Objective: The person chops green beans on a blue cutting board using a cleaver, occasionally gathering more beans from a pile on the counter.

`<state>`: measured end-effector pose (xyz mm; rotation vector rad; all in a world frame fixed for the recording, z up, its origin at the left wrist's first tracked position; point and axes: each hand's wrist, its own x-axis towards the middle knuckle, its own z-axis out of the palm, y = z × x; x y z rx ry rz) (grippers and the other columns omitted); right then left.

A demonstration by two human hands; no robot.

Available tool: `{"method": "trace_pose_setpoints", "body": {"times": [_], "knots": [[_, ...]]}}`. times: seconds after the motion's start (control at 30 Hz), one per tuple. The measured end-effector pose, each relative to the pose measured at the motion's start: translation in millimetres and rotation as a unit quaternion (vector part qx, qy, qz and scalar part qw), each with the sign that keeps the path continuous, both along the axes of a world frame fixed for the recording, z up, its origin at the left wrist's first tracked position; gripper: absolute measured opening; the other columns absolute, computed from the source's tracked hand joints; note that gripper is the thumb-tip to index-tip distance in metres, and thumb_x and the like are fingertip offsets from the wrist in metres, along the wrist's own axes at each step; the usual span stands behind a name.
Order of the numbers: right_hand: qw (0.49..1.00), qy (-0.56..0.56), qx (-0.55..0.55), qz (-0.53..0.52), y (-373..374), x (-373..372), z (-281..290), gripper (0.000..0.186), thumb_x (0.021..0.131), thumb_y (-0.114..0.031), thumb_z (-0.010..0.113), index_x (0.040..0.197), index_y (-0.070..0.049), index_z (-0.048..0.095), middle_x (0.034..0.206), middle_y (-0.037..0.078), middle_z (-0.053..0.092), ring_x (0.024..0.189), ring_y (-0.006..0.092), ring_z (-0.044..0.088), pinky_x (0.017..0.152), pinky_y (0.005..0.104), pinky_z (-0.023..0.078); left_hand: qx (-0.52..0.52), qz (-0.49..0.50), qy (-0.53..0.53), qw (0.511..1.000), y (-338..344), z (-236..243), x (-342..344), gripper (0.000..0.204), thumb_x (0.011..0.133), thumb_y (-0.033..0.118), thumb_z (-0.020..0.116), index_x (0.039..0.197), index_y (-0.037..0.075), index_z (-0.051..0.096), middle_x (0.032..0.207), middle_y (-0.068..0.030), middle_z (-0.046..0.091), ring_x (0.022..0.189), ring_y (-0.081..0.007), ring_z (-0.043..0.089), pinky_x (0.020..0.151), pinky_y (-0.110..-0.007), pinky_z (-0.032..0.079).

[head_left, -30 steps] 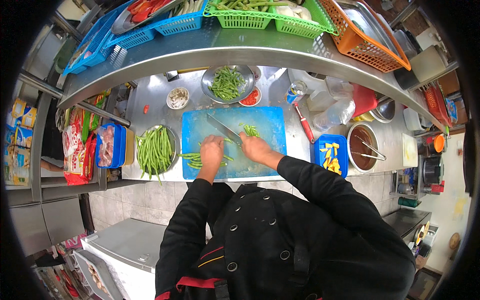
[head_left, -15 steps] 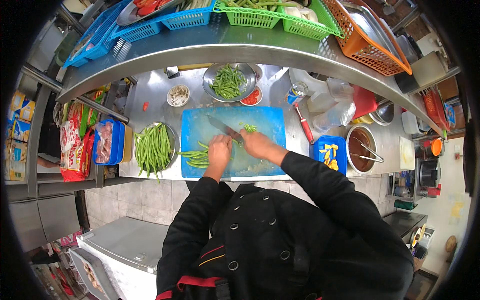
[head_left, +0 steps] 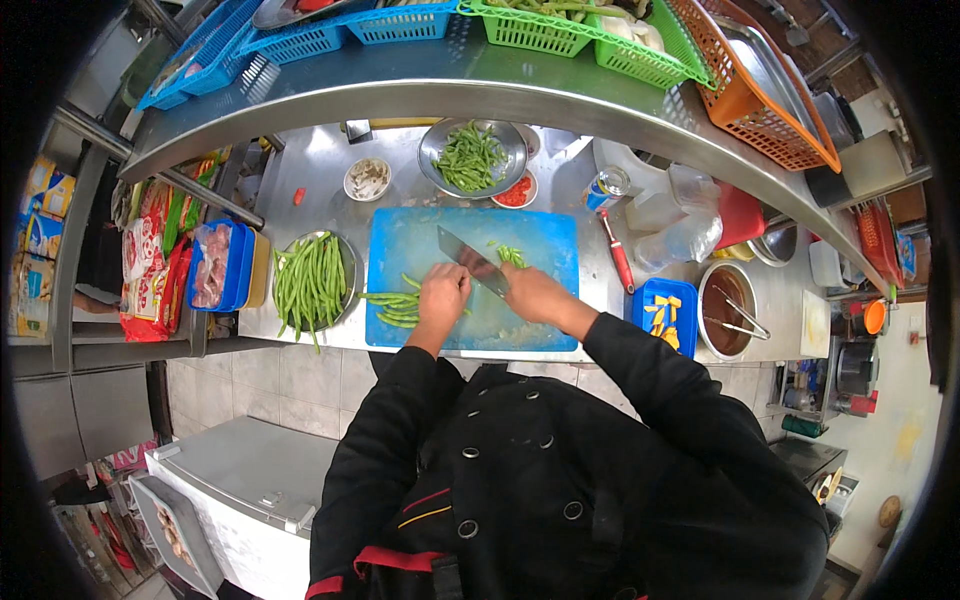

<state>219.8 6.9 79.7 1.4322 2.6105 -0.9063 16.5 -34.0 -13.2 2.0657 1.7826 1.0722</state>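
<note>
A blue cutting board [head_left: 545, 235] lies before me on the steel table. My right hand [head_left: 540, 303] is closed round the handle of a broad kitchen knife [head_left: 468, 260], its blade slanting away to the left. Just left of the blade, my left hand [head_left: 442, 298] has its fingers bunched on a few green beans [head_left: 398, 310], whose ends stick out to the left. A small heap of cut bean pieces [head_left: 510, 255] sits beyond my right hand. Whole green beans [head_left: 312, 285] fill a round metal dish left of the board. Sliced beans [head_left: 470, 160] lie in a metal bowl [head_left: 428, 150] behind it.
Small bowls of pale slices [head_left: 368, 180] and chopped red pieces [head_left: 516, 190] stand behind the board. To the right are a red-handled tool [head_left: 617, 255], a can [head_left: 606, 188], a blue tub [head_left: 645, 340] and a pot with tongs [head_left: 727, 300]. A steel shelf [head_left: 480, 100] overhangs the back.
The knife has shifted slightly right and its blade points more steeply away from me. My left hand stays on the beans. The whole view has shifted a little.
</note>
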Motion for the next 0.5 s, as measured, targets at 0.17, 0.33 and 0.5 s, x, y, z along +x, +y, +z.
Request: {"method": "trace_pose_setpoints", "body": {"times": [0.17, 0.33, 0.5], "knots": [[0.998, 0.047, -0.014, -0.029, 9.3, -29.6, -14.7, 0.036, 0.095, -0.016, 0.059, 0.126, 0.001, 0.052, 0.095, 0.032, 0.071, 0.093, 0.0506, 0.069, 0.083, 0.0592, 0.054, -0.086, -0.07, 0.016, 0.994, 5.4, 13.9, -26.7, 0.01, 0.081, 0.01, 0.073, 0.091, 0.009, 0.074, 0.092, -0.0122, 0.071, 0.094, -0.0365, 0.066, 0.085, -0.046, 0.055], [0.994, 0.102, -0.037, -0.011, 8.8, -8.0, -0.5, 0.034, 0.096, -0.018, 0.06, 0.124, 0.0, 0.053, 0.095, 0.03, 0.072, 0.094, 0.0505, 0.069, 0.084, 0.0589, 0.053, -0.175, -0.155, 0.151, 0.96, 18.8, 49.6, -88.0, 0.018, 0.083, 0.01, 0.07, 0.097, 0.015, 0.079, 0.106, -0.0101, 0.071, 0.107, -0.0359, 0.064, 0.096, -0.047, 0.053], [0.993, 0.093, -0.075, -0.013, -3.4, 29.3, -15.0, 0.035, 0.095, -0.02, 0.064, 0.123, 0.0, 0.055, 0.1, 0.029, 0.073, 0.097, 0.0482, 0.07, 0.087, 0.0548, 0.054, -0.283, -0.146, 0.218, 0.923, 28.9, 48.2, -94.9, 0.019, 0.082, 0.01, 0.07, 0.098, 0.016, 0.078, 0.115, -0.0088, 0.069, 0.115, -0.0361, 0.061, 0.108, -0.048, 0.046]]}}
